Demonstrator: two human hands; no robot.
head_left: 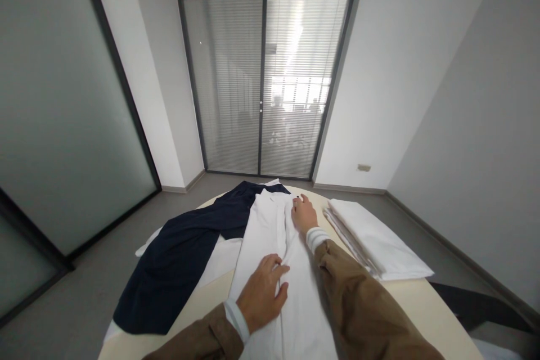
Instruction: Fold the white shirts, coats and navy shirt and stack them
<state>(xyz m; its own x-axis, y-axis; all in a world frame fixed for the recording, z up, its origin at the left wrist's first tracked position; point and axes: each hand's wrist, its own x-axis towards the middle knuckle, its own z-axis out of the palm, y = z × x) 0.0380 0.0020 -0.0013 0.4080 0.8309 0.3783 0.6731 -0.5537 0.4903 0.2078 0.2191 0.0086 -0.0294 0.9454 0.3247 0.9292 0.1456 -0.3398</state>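
Head view: from where I stand, the person leans over a pale bench (pixel 426 309) with both hands on a long white garment (pixel 261 230) laid lengthwise down the middle. The left hand (pixel 262 293) rests on the near part, close to the line running down the cloth, its thumb apart from the loosely curled fingers. The right hand (pixel 304 215) reaches to the far end, along the garment's right side; its fingers are bent down at the cloth, and I cannot tell whether they pinch it or only press.

The step in hand looks like laying the cloth flat and straight. To do that well, I'd say the left hand should bear down lightly as an anchor while the right eases the far side outward, because creases show along the middle. A flat palm would do better than fingertips, which may bunch thin cloth.

Watch the neighbours, too: a dark blue garment (pixel 177 264) lies against the left side, over some other white cloth (pixel 221 261), and could get dragged along. Over on the right, a folded white bundle (pixel 375 236) sits near the right sleeve (pixel 367 304), so that forearm is best kept lifted clear of it.
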